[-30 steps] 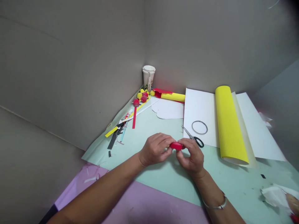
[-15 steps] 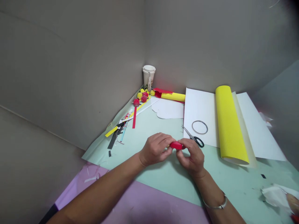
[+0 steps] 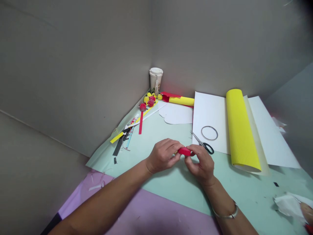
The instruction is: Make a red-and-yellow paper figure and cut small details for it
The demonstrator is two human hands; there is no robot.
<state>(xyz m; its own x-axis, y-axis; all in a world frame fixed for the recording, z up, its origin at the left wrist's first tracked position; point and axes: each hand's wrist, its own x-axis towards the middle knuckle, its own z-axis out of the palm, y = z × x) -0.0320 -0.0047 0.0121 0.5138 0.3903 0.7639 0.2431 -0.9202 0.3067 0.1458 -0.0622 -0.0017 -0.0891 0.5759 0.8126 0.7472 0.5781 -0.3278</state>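
Between my two hands is a small ridged red piece (image 3: 184,151), which looks like coiled corrugated paper. The thumb and fingers of my left hand (image 3: 166,156) pinch its left end, where a bit of yellow shows at the fingertips. My right hand (image 3: 201,163) grips the right end with thumb and forefinger. The piece is held above the green sheet (image 3: 146,147), and my fingers cover both its ends. Just beyond my right hand lie scissors (image 3: 203,142) with black handles, partly on white paper (image 3: 210,111).
A yellow corrugated roll (image 3: 242,130) lies at the right. A metal ring (image 3: 209,133) rests on the white paper. Small red and yellow balls (image 3: 151,102) sit before a lidded cup (image 3: 156,78) in the corner. Paper strips (image 3: 119,143) lie left; a crumpled tissue (image 3: 287,205) is lower right.
My hands and the red piece keep almost the same place and grip. The whole view has shifted only very slightly.
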